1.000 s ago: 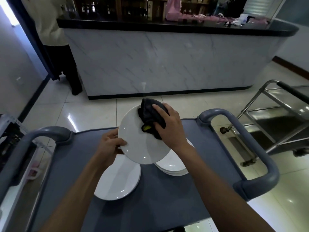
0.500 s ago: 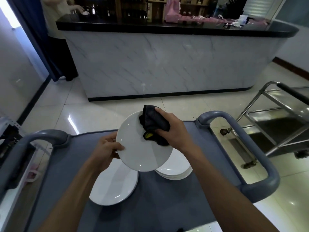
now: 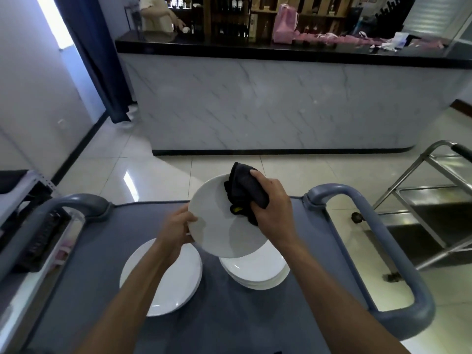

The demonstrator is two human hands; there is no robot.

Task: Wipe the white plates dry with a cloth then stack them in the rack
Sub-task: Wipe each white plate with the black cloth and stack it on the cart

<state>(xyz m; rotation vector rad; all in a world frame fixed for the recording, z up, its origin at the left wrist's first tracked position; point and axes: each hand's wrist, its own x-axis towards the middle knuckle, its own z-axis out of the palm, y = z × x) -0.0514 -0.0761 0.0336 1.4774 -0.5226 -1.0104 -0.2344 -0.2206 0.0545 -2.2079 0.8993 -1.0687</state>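
Plate (image 3: pixel 219 226) held tilted above the cart (image 3: pixel 255 315) so we can reach its face. Left hand (image 3: pixel 176 228) pinches the plate's left rim to steady it; right hand (image 3: pixel 270 213) grips the bunched cloth (image 3: pixel 242 192) against the plate's upper right. Stack (image 3: pixel 255 274) sits just under the plate, single plate (image 3: pixel 178 279) left of the stack. We judge wiping is mid-way; no rack identifiable.

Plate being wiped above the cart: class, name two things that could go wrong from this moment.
1. The left hand holds the tilted plate only by its left rim while the right hand presses the dark cloth on the far side; it might slip.
2. It hangs right over the stack of plates on the cart, so a drop could chip several.
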